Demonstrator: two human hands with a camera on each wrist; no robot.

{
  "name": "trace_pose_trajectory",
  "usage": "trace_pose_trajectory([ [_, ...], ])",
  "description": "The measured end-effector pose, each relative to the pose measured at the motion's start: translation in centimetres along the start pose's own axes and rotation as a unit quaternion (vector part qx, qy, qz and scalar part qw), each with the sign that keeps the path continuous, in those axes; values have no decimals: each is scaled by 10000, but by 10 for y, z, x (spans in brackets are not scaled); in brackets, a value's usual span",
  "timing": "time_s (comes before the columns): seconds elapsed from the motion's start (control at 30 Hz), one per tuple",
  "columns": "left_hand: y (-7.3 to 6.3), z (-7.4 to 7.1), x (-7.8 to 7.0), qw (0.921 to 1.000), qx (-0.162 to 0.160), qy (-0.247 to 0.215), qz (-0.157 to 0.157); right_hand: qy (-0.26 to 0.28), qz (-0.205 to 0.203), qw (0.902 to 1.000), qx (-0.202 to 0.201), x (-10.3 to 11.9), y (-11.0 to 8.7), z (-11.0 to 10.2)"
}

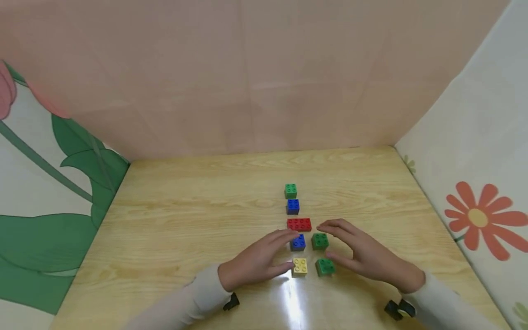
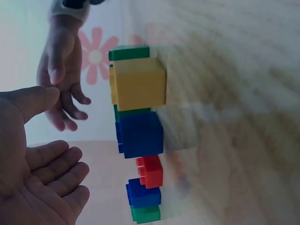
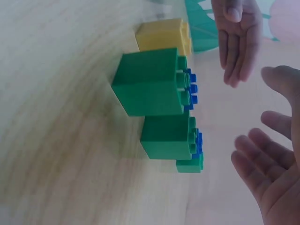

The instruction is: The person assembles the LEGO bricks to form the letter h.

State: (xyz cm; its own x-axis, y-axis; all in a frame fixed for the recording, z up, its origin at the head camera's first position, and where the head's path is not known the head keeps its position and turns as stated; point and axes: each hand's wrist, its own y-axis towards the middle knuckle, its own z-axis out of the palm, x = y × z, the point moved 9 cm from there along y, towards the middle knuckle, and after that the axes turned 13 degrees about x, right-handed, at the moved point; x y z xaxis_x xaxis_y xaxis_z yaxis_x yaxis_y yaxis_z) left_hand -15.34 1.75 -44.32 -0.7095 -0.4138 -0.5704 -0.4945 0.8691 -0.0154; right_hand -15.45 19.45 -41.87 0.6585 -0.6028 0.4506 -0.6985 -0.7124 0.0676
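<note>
Several studded toy bricks stand apart on the table. Farthest is a green brick, then a blue brick and a longer red brick. Nearer are a second blue brick and a yellow brick, with two green bricks, one upper and one lower, to their right. My left hand hovers left of the nearer blue and yellow bricks, partly covering the blue one. Right of the green pair hovers my right hand. Both hands have spread, gently bent fingers and hold nothing.
The wooden table meets a pinkish back wall. A panel with green leaves borders the left side. On the right stands a white panel with a red flower. Light glares off the table's near part.
</note>
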Motion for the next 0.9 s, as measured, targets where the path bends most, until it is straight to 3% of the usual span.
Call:
trace_pose_trajectory([
  [0.23, 1, 9, 2, 9994, 176, -105, -273, 411, 141, 9983, 386, -1, -4, 11],
  [0.53, 1, 33, 9, 9961, 481, -362, -639, 236, -319, 9976, 570, 10, -12, 27],
  [0.8, 1, 28, 12, 9974, 138, -406, -578, 281, 99, 9959, 849, -1, -14, 37],
  [0.9, 4, 31, 11, 9974, 264, -384, -544, 238, 185, 9957, 876, -4, -15, 39],
])
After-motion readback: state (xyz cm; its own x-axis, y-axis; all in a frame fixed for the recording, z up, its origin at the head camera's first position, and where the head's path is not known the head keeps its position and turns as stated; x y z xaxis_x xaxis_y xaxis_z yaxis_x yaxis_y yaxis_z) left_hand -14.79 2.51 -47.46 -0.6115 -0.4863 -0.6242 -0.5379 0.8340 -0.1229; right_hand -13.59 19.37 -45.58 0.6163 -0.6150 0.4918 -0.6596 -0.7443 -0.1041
